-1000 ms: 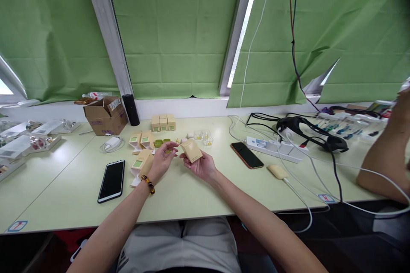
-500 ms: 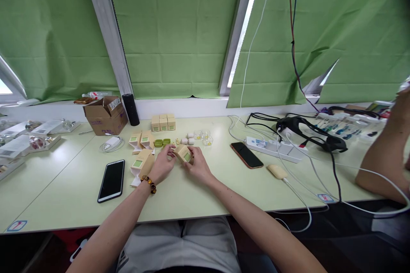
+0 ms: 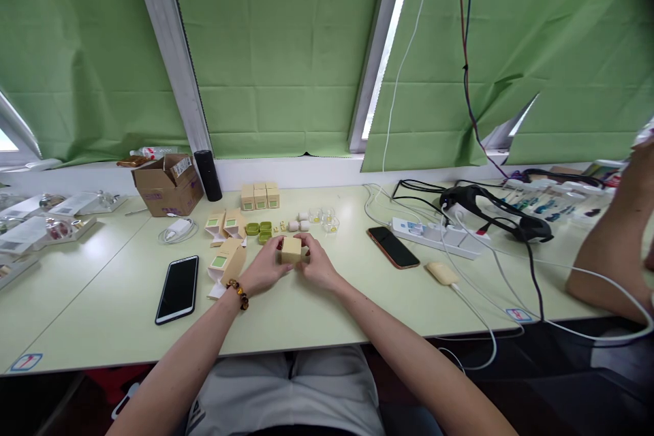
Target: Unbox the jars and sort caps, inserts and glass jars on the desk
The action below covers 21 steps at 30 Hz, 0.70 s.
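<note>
Green blinds [image 3: 276, 54] back the pale table [image 3: 317, 320] on my feed. I see a small tan box [image 3: 291, 249] between both hands: the left hand [image 3: 266, 266] grips its left side, the right hand [image 3: 317, 264] its right. Whether it touches the tabletop, I can't tell. Green containers [image 3: 265, 227] lie just beyond, open cartons [image 3: 234, 257] to the left.

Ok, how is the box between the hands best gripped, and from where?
Probably by its opposite side faces: the left hand from the left, the right hand from the right, as now. The box looks small and flat-sided, and this grip leaves its top uncovered.
</note>
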{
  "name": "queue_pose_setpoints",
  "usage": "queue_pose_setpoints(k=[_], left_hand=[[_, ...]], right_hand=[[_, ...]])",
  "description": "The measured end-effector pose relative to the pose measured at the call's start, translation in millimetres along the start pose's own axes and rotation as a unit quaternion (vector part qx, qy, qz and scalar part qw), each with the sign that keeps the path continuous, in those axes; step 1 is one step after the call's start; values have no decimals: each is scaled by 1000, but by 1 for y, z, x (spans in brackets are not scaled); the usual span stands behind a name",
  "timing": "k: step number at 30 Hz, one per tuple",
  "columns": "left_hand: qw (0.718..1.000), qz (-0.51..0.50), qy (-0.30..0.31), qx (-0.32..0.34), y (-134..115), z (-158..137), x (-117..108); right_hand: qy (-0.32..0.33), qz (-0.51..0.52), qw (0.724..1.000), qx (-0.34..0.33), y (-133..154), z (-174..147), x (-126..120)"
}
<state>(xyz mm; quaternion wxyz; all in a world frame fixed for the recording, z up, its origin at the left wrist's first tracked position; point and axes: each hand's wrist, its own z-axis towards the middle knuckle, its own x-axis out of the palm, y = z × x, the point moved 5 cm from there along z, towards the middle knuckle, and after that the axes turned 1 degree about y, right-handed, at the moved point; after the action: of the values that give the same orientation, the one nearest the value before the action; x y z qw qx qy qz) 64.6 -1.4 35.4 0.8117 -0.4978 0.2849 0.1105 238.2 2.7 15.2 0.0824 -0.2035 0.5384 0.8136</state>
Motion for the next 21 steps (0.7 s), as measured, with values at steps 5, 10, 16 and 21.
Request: queue_pose_setpoints(k=[5,10,16,21], left_hand=[[998,34,-58,14,-15,-3,-7],[978,170,-70,103,-33,-11,-10],[933,296,-61,197,-42,-14,-4],[896,371,-54,239,-47,-15,-1]], right_hand=[[-1,103,993,-52,20,-2,-4],[-36,87,991,-90,32,-7,-10],[-37,15,993,-108,34,-11,-8],[-33,-28,991,-129,38,-15,-6]])
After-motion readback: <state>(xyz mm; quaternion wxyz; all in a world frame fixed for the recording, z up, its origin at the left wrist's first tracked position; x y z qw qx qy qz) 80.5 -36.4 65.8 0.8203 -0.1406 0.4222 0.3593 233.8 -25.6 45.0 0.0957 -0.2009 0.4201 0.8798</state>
